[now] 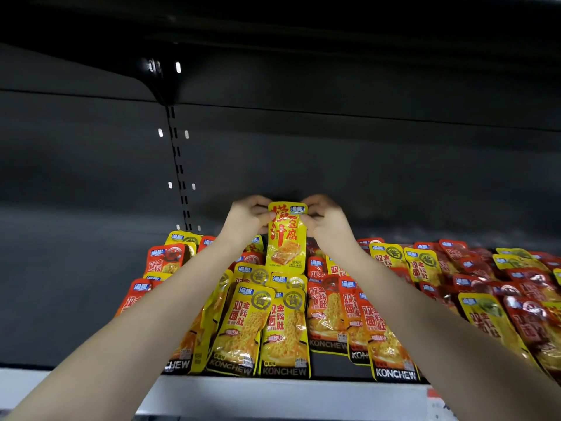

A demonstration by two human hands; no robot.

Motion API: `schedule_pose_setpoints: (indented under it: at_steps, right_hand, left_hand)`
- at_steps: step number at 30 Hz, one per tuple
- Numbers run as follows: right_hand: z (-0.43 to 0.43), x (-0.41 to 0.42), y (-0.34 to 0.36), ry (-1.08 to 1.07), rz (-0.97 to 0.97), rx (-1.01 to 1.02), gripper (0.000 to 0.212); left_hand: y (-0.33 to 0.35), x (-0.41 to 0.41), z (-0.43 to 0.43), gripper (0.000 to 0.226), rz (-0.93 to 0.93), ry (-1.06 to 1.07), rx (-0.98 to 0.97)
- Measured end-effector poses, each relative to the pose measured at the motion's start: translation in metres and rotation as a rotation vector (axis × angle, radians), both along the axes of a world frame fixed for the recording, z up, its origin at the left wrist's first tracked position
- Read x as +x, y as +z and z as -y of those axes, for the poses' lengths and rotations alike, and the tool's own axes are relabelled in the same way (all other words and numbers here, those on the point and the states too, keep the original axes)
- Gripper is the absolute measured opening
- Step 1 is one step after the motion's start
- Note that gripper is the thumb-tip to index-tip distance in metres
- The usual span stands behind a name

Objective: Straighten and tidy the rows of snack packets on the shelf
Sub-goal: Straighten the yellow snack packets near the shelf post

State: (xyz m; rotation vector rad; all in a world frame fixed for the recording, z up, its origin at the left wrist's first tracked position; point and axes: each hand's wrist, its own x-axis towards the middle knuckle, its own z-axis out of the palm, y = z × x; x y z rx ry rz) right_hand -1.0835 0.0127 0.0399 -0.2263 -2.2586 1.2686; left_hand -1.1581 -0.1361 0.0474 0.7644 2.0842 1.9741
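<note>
A yellow tofu snack packet (pixel 286 238) with red characters is held upright above the rows, near the back of the shelf. My left hand (pixel 247 218) pinches its upper left edge and my right hand (pixel 326 220) pinches its upper right edge. Below it lie overlapping rows of yellow packets (pixel 243 326) and red-orange packets (pixel 373 329), leaning at slightly different angles. More red packets (pixel 522 299) are heaped loosely at the right.
The grey front lip of the shelf (pixel 273 396) runs across the bottom. A dark back panel with a slotted upright (pixel 179 165) rises behind. The shelf floor at the left (pixel 76 284) holds no packets. Another dark shelf hangs overhead.
</note>
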Motion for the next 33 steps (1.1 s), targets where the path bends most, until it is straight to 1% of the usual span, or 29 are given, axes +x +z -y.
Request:
schedule_pose_setpoints:
  at_steps: [3,6,12,16,22,28,33]
  right_hand:
    - [0.000,0.003,-0.001,0.007,0.012,-0.002,0.017]
    - [0.002,0.005,0.001,0.002,0.006,0.006,0.017]
    - [0.003,0.011,0.015,-0.014,-0.054,0.084,0.016]
    - [-0.002,0.019,0.015,-0.016,-0.039,0.110,0.015]
    - [-0.009,0.023,0.005,-0.040,0.007,0.052,0.017]
    - [-0.009,0.023,0.008,-0.045,0.030,0.009,0.018]
    - [-0.013,0.025,0.008,-0.073,0.080,-0.049,0.022]
  left_hand:
    - [-0.003,0.001,0.002,0.015,-0.005,-0.014,-0.016]
    - [-0.001,0.003,0.002,0.015,-0.005,-0.011,0.007]
    - [0.006,0.003,0.000,0.016,-0.015,-0.006,0.064]
    - [0.002,0.006,-0.005,0.015,-0.007,-0.043,0.026]
    - [-0.008,0.010,-0.009,0.008,0.018,-0.070,-0.020]
    - [-0.004,0.014,-0.006,0.011,0.026,-0.068,-0.037]
    - [-0.010,0.018,0.000,0.015,0.039,-0.104,-0.109]
